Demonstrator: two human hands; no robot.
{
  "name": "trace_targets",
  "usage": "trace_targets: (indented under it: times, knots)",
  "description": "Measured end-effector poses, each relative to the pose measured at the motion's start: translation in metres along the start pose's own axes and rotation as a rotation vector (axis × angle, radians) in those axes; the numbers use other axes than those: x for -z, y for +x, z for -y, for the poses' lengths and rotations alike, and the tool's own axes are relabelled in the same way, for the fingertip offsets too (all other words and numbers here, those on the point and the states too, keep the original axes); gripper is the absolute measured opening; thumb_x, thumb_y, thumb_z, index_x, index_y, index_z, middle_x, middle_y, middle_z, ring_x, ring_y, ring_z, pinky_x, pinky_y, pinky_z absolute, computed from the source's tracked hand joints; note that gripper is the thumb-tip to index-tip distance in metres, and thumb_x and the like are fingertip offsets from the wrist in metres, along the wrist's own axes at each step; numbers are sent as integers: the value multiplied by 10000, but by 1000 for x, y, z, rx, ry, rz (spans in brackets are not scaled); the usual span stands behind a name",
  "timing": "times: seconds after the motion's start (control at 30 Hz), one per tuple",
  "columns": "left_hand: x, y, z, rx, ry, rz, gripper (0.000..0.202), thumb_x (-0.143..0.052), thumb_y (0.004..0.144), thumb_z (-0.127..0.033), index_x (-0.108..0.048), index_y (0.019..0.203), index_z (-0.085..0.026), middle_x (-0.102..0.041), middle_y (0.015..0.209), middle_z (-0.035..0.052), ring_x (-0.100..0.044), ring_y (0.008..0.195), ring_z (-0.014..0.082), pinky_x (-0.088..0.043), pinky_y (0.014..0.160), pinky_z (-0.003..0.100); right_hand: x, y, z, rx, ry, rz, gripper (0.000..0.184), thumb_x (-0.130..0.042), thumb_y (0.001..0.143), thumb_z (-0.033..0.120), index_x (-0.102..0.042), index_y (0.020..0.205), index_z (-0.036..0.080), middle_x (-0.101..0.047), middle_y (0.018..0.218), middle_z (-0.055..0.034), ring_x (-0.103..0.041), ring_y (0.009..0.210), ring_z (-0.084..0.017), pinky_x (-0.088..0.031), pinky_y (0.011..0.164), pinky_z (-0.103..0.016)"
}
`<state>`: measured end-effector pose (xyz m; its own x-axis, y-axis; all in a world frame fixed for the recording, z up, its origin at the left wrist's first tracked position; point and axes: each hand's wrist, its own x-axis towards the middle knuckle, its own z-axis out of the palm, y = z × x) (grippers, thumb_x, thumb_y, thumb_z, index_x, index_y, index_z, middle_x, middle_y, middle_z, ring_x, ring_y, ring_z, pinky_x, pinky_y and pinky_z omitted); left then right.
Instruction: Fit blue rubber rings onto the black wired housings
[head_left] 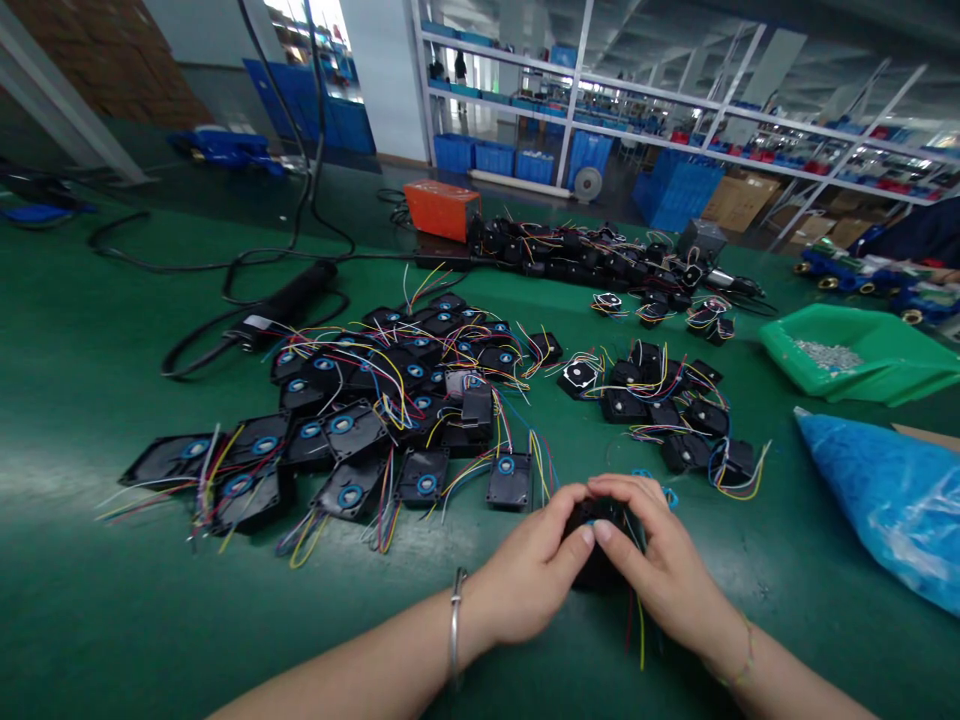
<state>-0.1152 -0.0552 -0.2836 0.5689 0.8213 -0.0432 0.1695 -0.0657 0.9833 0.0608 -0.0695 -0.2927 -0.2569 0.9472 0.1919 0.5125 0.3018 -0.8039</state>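
Note:
A black plastic housing (598,572) with loose coloured wires sits low in the middle, between both hands. My left hand (536,570) is curled round its left side, thumb on top. My right hand (664,560) wraps the other side, and its thumb tip meets the left one over the part. Fingers cover much of the housing, so what lies under the thumbs is hidden. Yellow and red wires hang out below my right hand. Just left of the hands lies a similar black housing (510,485) with a blue ring. Blue loops (670,497) show behind the right fingers.
Many wired black housings (352,430) spread leftward over the green table (450,640). Smaller black wired parts (664,410) cluster ahead right. A green bin (885,375) holds small metal pieces; a blue bag (892,510) lies nearer. Behind are an orange box (442,210) and a black cable (202,340).

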Motion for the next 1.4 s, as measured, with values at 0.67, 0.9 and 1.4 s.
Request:
trace_targets:
  times: [0.67,0.9,1.4]
  knots:
    - [45,0,-16,-22,365,-488,250,-368,911,-369,-469,1114,-262,-555,1060,8,-514,993,197,-390,865,298,50,24,-25,54,-549,-324,254,-474,831,207,-522,1081,217,-590,1050,-64,-490,1026,-238,-311,875,-426]
    - [77,12,-9,-98,779,-784,431,-436,861,-368,-431,1241,-166,-290,1316,121,-386,1180,285,-352,998,444,81,30,-68,-85,-888,-109,564,-409,665,32,-492,1192,214,-565,1173,-84,-477,1070,-256,-293,863,-462]
    - [7,-13,-14,-131,205,-206,410,-500,860,-290,-397,1257,-289,-491,1203,68,-496,1048,222,-419,908,376,46,11,-1,47,-475,-337,359,-631,757,355,-530,1080,234,-560,1034,-66,-512,982,-239,-375,855,-415]
